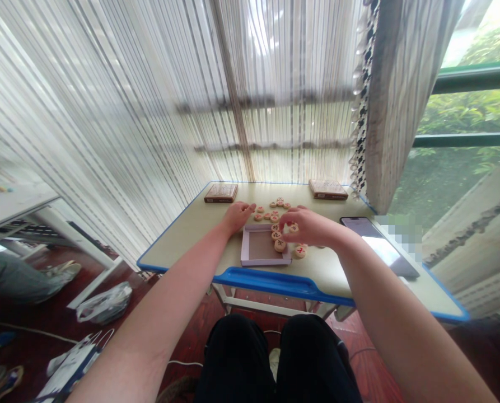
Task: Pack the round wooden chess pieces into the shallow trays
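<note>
The person's right hand (303, 224) arches over the right side of a shallow open tray (253, 262) on the table (182, 246), thumb and fingertips beside a row of round pieces (280, 245). I can make out three pieces in that row, marked in dark strokes, but I can't tell whether the fingers grip one. Another piece (294, 228) peeks out in the crook of that hand, partly masked; a red-marked one (300, 251) lies just outside the tray, near the wrist.

The left hand (238, 216) reaches to the tray's far left corner, fingers loosely stretched; its underside is hidden, so its grip I can't judge. Beyond the tray, more loose pieces (280, 202) are scattered and bunched (their characters too small to read from here).

Two flat boxes, one at left (222, 193) and one at right (328, 190), sit toward the back. Glare washes out the screen of a dark-edged device (356, 222), and a blocky blur covers a spot beside it.
</note>
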### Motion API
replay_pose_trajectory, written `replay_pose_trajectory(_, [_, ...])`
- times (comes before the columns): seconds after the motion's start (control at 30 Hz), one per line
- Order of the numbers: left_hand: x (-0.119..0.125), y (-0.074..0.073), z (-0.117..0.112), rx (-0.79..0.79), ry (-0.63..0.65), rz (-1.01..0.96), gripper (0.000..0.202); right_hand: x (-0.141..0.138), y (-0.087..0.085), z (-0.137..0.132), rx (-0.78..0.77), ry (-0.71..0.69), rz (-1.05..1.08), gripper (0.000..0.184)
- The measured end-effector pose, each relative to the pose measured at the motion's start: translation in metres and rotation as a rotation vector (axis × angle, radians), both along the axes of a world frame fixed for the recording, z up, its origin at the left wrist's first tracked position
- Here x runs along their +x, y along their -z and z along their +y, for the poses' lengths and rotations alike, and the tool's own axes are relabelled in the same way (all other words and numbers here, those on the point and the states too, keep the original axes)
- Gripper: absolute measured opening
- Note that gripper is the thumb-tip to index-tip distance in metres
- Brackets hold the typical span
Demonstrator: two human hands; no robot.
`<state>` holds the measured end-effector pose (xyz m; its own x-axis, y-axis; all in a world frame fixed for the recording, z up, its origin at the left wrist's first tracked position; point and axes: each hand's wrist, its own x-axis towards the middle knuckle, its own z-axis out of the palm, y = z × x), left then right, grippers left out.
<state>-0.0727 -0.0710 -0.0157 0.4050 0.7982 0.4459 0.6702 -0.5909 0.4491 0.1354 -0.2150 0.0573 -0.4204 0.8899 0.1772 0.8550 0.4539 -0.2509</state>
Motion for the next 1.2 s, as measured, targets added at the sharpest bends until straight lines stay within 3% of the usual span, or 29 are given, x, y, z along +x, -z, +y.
replay_pose_trajectory(0.17, [0.002,0.001,0.000,-0.061,0.103,-0.126,0.050,0.041,0.006,0.021,0.139,0.515,0.052,0.031])
replay_pose_trajectory(0.27, [0.003,0.000,-0.002,-0.140,0.185,-0.125,0.051,0.061,0.016,0.031,0.030,0.694,0.007,0.037])
replay_pose_trajectory(0.47, [0.003,0.000,-0.002,-0.211,0.172,-0.075,0.054,0.064,0.024,0.036,-0.236,0.723,-0.034,0.028])
replay_pose_trajectory(0.67, [0.003,0.002,0.000,-0.188,0.192,-0.063,0.060,0.057,0.026,0.037,-0.167,0.747,0.006,0.032])
replay_pose_trajectory(0.8, [0.002,0.000,-0.003,-0.161,0.167,-0.033,0.063,0.055,0.023,0.033,-0.116,0.656,0.058,0.030])
replay_pose_trajectory(0.9, [0.002,-0.001,-0.005,-0.148,0.144,-0.030,0.064,0.057,0.022,0.032,-0.093,0.663,0.049,0.031])
replay_pose_trajectory(1.0, [0.002,-0.001,-0.006,-0.152,0.145,-0.036,0.063,0.059,0.021,0.029,-0.124,0.690,-0.003,0.034])
replay_pose_trajectory(1.2, [0.002,-0.002,-0.007,-0.130,0.122,-0.036,0.061,0.060,0.016,0.016,-0.296,0.598,-0.059,0.033])
